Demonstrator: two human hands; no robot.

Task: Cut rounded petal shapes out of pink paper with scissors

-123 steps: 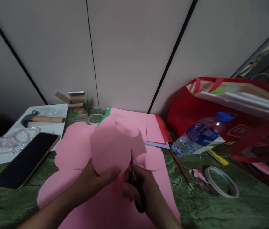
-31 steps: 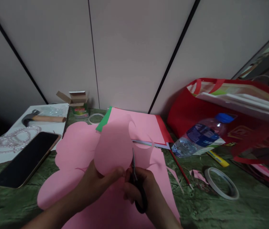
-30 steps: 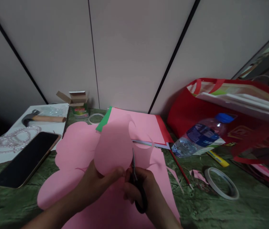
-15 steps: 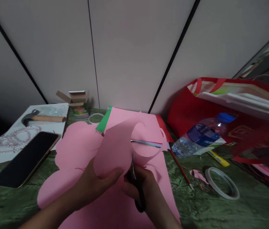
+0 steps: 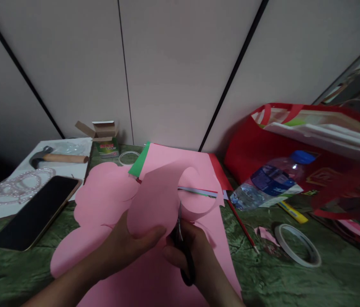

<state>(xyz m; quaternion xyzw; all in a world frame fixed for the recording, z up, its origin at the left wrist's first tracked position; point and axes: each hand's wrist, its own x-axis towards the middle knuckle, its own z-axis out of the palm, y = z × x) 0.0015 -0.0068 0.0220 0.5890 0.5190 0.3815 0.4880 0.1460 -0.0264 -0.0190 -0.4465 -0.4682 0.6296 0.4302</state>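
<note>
My left hand (image 5: 136, 243) grips a sheet of pink paper (image 5: 156, 200), thumb on top and fingers hidden beneath it. The sheet has a rounded cut edge, and a curled strip (image 5: 200, 202) loops off to its right. My right hand (image 5: 195, 251) is closed around black-handled scissors (image 5: 184, 251), whose blades meet the paper's edge beside the left thumb. Under both hands lie more pink sheets (image 5: 211, 273). Several round-edged pink paper pieces (image 5: 105, 194) lie to the left. Green paper (image 5: 139, 162) and red paper (image 5: 220, 170) stick out from the stack at the back.
On the left are a phone (image 5: 36, 213), beads (image 5: 20, 187), a hammer (image 5: 58, 158) and a small open box (image 5: 107, 143). To the right stand a red bag (image 5: 243, 145) and a tilted water bottle (image 5: 269, 181), with a red pencil (image 5: 242, 226), yellow cutter (image 5: 293, 212) and tape roll (image 5: 298, 246).
The scissors and both hands have barely shifted. The pink paper and its curled strip sit very slightly further right in the view.
</note>
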